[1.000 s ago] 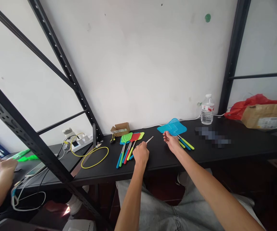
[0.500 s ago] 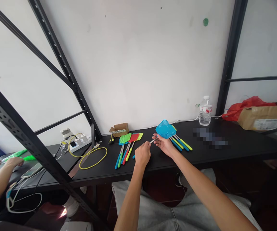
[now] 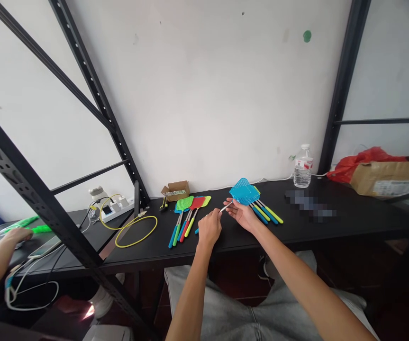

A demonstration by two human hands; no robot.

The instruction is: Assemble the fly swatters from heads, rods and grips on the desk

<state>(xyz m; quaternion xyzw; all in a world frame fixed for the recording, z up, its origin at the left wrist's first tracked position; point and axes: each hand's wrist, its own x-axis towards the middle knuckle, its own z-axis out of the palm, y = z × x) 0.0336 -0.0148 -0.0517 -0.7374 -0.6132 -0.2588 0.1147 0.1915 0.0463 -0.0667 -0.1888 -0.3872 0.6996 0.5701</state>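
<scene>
My left hand is closed around a blue fly swatter, its metal shaft slanting up to the right and a bit of the blue handle showing below the fist. At the swatter's neck, my right hand has its thumb and fingers on the shaft just under the blue mesh head. Behind and right of that hand, several fly swatters with blue and yellow-green handles lie fanned out, their heads partly covered by the held one. Left of my left hand lies another group of fly swatters in green, red, blue and yellow.
A small open cardboard box stands by the wall. A yellow cable loops left, near a power strip. A water bottle, a blurred object and a larger carton are right. Another person's hand works far left.
The view has shifted slightly. Both my hands keep nearly the same place on the blue fly swatter.
</scene>
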